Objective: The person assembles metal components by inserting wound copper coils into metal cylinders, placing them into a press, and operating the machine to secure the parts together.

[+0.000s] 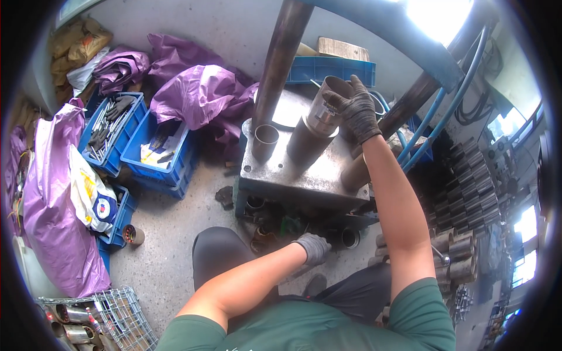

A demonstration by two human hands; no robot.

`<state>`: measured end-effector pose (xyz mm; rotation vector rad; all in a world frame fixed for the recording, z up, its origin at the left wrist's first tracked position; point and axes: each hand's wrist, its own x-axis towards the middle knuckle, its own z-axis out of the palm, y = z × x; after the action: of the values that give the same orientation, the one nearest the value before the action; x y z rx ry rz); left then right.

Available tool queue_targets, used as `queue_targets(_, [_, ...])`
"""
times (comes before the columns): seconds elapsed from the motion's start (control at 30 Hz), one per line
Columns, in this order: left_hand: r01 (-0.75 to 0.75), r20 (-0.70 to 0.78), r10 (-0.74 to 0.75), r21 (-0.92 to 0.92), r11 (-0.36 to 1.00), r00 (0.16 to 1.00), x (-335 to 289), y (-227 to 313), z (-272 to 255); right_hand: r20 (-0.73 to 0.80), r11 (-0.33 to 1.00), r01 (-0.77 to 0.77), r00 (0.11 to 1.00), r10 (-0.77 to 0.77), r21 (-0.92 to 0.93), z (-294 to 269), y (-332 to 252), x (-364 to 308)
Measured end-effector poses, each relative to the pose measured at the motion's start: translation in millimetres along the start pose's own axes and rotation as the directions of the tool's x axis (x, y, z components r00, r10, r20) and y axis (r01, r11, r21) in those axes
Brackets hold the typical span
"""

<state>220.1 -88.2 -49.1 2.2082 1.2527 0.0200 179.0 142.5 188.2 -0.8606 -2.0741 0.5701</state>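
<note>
Metal tube [321, 113], at 1 o'clock from the view's center: a hollow gray cylinder, open mouth upward, shiny along its lower wall, seated on a darker cylindrical support [307, 147], its 3 o'clock side grasped by the right hand [358, 112].

Fisheye head cam looks down/fwd, w/ L hand [315, 249] & R hand [359, 114] near.
</note>
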Motion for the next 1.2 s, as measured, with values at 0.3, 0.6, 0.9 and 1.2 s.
queue_targets(0.3, [-0.009,0.005,0.009,-0.002,1.000,1.000,-2.1,1.6,-1.6,0.048,0.925,0.053,0.996,-0.076,0.376,-26.4,24.6,-36.9])
queue_targets(0.6, [-0.003,0.010,0.003,-0.019,1.000,1.000,-0.3,9.1,5.7,-0.476,0.942,-0.030,0.857,0.196,0.333,-48.3,190.1,-186.8])
queue_targets(0.9, [0.008,0.007,-0.008,-0.032,0.999,1.000,-5.4,5.3,-7.6,-0.334,0.917,-0.120,0.907,0.257,0.380,-17.6,225.3,-183.0])
queue_targets(1.2, [-0.009,0.061,0.010,-0.016,1.000,0.998,-7.5,5.2,-16.2,-0.187,0.490,-0.063,0.876,0.445,0.869,-4.3,159.6,-219.3])
